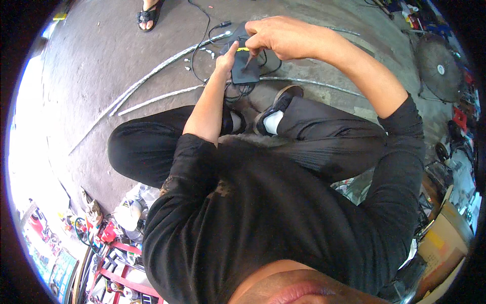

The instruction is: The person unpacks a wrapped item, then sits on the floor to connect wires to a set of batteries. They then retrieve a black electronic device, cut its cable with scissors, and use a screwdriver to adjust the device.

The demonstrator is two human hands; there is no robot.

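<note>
In front of my crossed legs is a flat black box (245,74) with a yellow strip near its upper part. My left hand (226,62) grips its left edge, thumb lying up along the side. My right hand (276,38) is bent over the top of the box, fingers drawn together and pointing down onto it. Whatever those fingers pinch is hidden or too small to name. Black cables (206,30) curl around the box, one ending in a plug (225,24). Small white pieces (207,52) lie on the floor to its left.
Long silvery braided lengths (157,68) stretch across the grey floor on both sides. Another person's sandalled foot (147,17) stands at the far left. A round fan (439,68) is at the right, with a cardboard box (445,238) nearer. Cluttered goods (119,253) fill the near left.
</note>
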